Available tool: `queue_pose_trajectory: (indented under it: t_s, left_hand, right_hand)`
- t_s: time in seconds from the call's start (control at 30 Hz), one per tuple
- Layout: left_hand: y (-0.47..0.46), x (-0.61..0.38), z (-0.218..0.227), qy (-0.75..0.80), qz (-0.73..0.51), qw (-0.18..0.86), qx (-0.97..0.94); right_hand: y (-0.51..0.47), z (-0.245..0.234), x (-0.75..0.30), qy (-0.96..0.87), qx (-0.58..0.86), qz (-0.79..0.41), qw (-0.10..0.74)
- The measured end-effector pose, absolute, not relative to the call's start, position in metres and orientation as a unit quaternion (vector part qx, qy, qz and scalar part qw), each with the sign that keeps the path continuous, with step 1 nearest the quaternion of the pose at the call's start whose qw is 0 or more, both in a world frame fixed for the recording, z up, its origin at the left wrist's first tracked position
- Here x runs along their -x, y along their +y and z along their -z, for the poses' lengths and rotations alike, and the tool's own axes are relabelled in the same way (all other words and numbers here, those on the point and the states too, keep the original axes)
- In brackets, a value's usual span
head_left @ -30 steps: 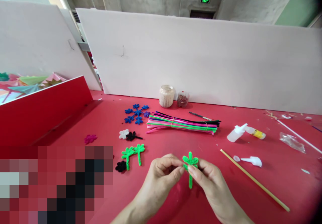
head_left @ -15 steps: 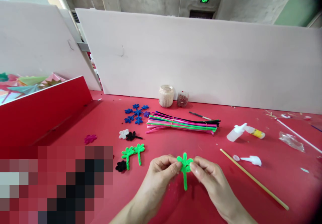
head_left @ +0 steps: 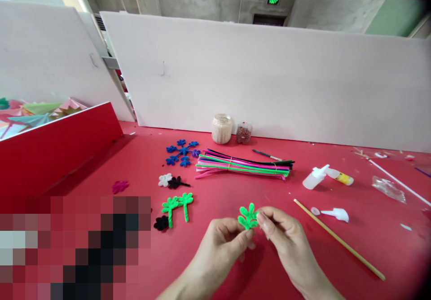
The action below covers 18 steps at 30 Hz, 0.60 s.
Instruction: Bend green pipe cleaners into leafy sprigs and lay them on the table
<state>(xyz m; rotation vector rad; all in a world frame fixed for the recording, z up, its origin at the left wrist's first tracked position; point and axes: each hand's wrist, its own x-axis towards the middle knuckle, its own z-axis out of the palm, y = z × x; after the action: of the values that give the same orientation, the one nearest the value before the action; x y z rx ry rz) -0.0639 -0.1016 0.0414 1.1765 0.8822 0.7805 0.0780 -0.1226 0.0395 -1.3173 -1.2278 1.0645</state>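
A bright green pipe-cleaner flower with several looped petals is held up over the red table. My left hand is closed on its lower part, thumb across the base, so the stem is hidden behind the fingers. My right hand pinches the petal on the right between thumb and fingertips. To the left lie two green pipe-cleaner flowers with twisted stems, and a black flower touches the nearer one. Beyond my hands rests a banded bundle of coloured pipe cleaners.
A blue snowflake shape, white flower and pink flower lie left. Behind stand a glass jar and a small cup. At right are a glue bottle, a white nozzle cap and a wooden stick.
My left hand has moved from the left petal down to the stem and base of the green flower, covering the stem. The flower has tilted slightly; my right hand still pinches the right petal.
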Motion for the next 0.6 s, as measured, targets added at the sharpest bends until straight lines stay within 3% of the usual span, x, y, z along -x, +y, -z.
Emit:
queue_pose_trajectory:
  t_s: [0.2, 0.3, 0.43, 0.6]
  left_hand:
    - [-0.105, 0.072, -0.037, 0.408, -0.384, 0.188, -0.807]
    - [-0.104, 0.075, -0.035, 0.388, -0.364, 0.072, -0.844]
    - [-0.103, 0.073, -0.036, 0.391, -0.351, 0.084, -0.846]
    - [-0.106, 0.065, -0.043, 0.442, -0.352, 0.310, -0.765]
  right_hand:
    - [-0.125, -0.042, -0.078, -0.469, 0.515, -0.488, 0.526]
    - [-0.126, -0.043, -0.077, -0.479, 0.487, -0.501, 0.532]
    - [-0.126, -0.043, -0.075, -0.502, 0.497, -0.473, 0.527]
    - [-0.124, -0.049, -0.079, -0.534, 0.569, -0.394, 0.485]
